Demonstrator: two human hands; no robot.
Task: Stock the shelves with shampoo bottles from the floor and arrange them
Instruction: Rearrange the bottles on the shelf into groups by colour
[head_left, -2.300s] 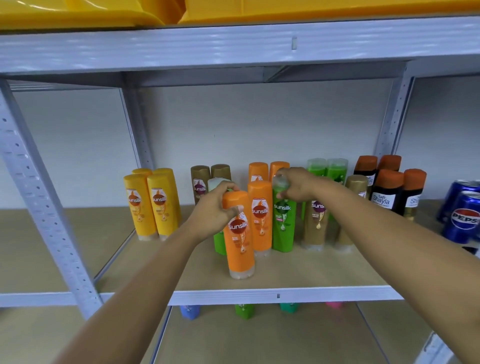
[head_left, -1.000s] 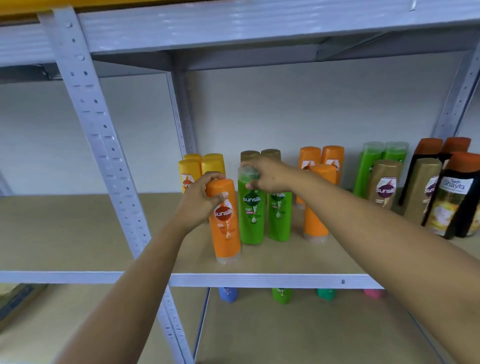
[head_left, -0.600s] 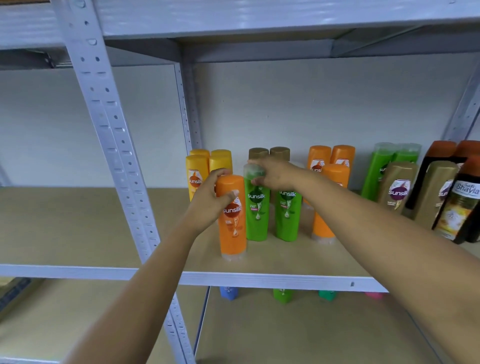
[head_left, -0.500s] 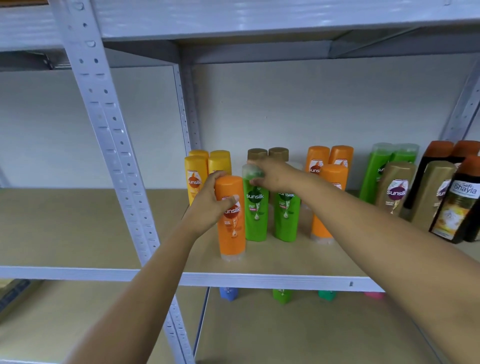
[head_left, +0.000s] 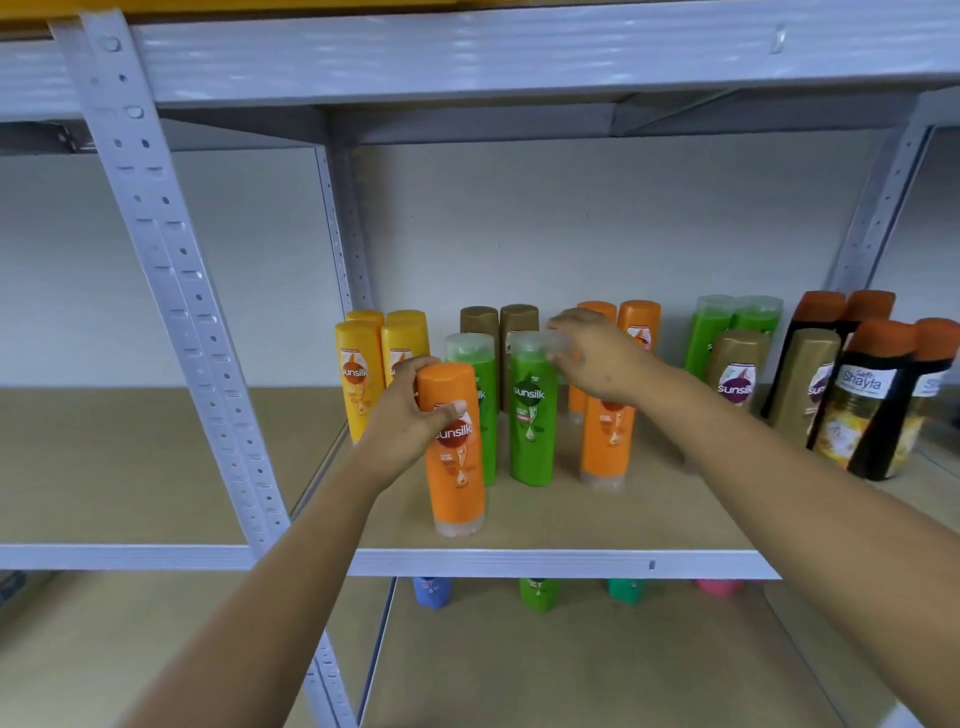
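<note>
The grey metal shelving unit carries all stock on its brown board deck, and every position below is given relative to the front orange plastic shampoo bottle. That bottle stands upright, long axis vertical, near the front edge of the deck. The left hand is wrapped around its upper body, thumb across the label; it is the nearer hand. Just behind and to the right stand two green plastic shampoo bottles with clear caps. The right hand pinches the clear cap of the right-hand green bottle from above. A second orange bottle stands further right, partly hidden. Judgement: the front bottle needs a push rearward.
</note>
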